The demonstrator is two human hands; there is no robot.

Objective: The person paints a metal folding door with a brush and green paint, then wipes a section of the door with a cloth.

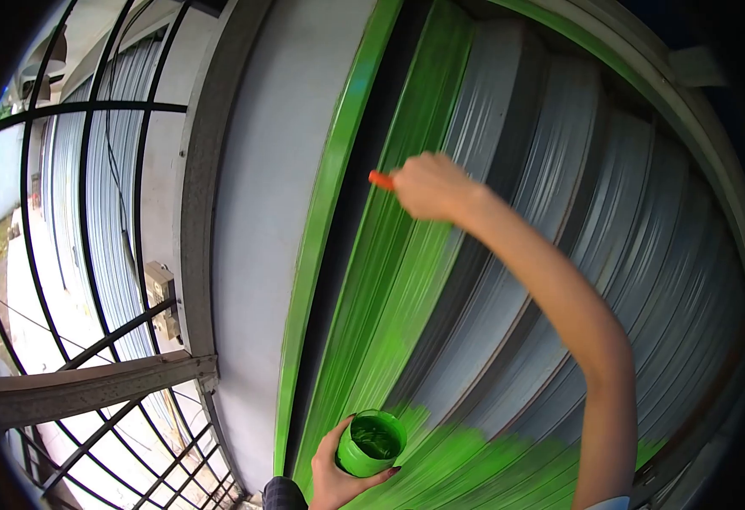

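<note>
Nearest, at six o'clock, the left hand [338, 476] has its fingers wrapped round a cup [358, 461] of green paint [378, 437], mouth up. It should stay that level, and closer to the brushwork would mean fewer drips.

Farther up, toward one o'clock, the right hand [428, 187] is closed round an orange handle [381, 179]; its working end is hidden, so I can't tell how loaded it is. A light grip and long strokes along the folds would suit this ribbed metal, each overlapping the last while wet, with the grooves worked in too.

The green folds [394, 285] look streaky at their edge beside the grey folds [551, 136] at two o'clock, so feathering there would help. Toward ten o'clock, the pale wall [279, 144] calls for care.
</note>
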